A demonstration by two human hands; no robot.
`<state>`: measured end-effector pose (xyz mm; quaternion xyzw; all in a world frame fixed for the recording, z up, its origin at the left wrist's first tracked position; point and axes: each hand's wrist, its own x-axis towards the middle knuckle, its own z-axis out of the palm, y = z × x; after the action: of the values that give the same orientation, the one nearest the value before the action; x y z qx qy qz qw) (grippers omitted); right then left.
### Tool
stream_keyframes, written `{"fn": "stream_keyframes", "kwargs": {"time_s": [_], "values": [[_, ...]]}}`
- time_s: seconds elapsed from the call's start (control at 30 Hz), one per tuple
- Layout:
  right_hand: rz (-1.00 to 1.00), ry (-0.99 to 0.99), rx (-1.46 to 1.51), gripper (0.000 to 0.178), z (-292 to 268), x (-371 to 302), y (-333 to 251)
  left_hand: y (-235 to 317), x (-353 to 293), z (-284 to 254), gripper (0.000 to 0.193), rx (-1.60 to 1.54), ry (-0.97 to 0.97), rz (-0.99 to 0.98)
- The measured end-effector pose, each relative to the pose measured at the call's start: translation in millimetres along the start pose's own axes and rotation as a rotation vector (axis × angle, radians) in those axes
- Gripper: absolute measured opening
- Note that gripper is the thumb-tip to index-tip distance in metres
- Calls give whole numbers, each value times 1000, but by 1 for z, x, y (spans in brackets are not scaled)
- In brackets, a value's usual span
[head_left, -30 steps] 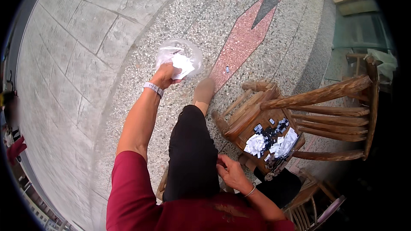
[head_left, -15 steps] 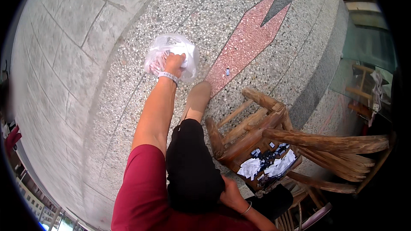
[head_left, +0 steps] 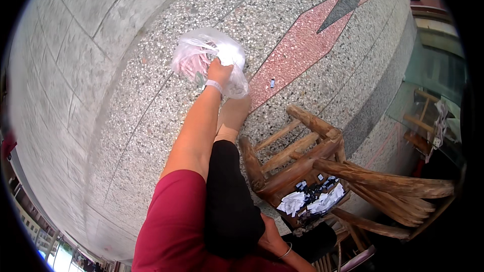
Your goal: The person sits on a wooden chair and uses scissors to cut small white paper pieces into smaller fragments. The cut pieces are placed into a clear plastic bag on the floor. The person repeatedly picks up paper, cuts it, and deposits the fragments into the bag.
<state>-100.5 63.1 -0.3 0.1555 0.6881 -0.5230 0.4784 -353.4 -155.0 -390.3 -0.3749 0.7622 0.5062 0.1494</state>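
A thin, clear-white plastic bag (head_left: 194, 45) is in front of me over the speckled floor, with pinkish strips and a bright white mass showing through it. My left hand (head_left: 220, 72) is closed on the bag at its near side, fingers curled into the plastic; whether it also grips some of the contents is unclear. A pale band circles that wrist. Down by my bent, black-clad knee (head_left: 232, 196), my right hand (head_left: 272, 236) rests against the leg's right side. Its fingers are mostly hidden there, and a thin bracelet is on the wrist.
At my right stands a rough wooden chair (head_left: 302, 163); its seat bears white paper slips (head_left: 325, 200) and small dark pieces (head_left: 313, 190). A small light-and-dark piece (head_left: 272, 83) lies on the red floor inlay (head_left: 297, 50). My shoe (head_left: 234, 116) is just below the bag.
My left hand has moved slightly right, and the bag has shifted with it, spreading wider and showing more of the pinkish strips. My right hand stays by the knee. The view has turned a little.
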Motion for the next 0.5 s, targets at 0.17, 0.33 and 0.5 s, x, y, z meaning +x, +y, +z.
{"fn": "stream_keyframes", "kwargs": {"time_s": [0.17, 0.33, 0.5], "values": [[-11, -19, -73, 34, 0, -1, 2, 44, -41, -33, 52, 426, 4, 60], [-5, -25, -82, 37, 1, 1, 0, 34, -50, -28, 47, 443, 282, 196], [-39, -32, -113, 38, 0, 4, -4, 35, -55, -35, 30, 364, 199, 560]]}}
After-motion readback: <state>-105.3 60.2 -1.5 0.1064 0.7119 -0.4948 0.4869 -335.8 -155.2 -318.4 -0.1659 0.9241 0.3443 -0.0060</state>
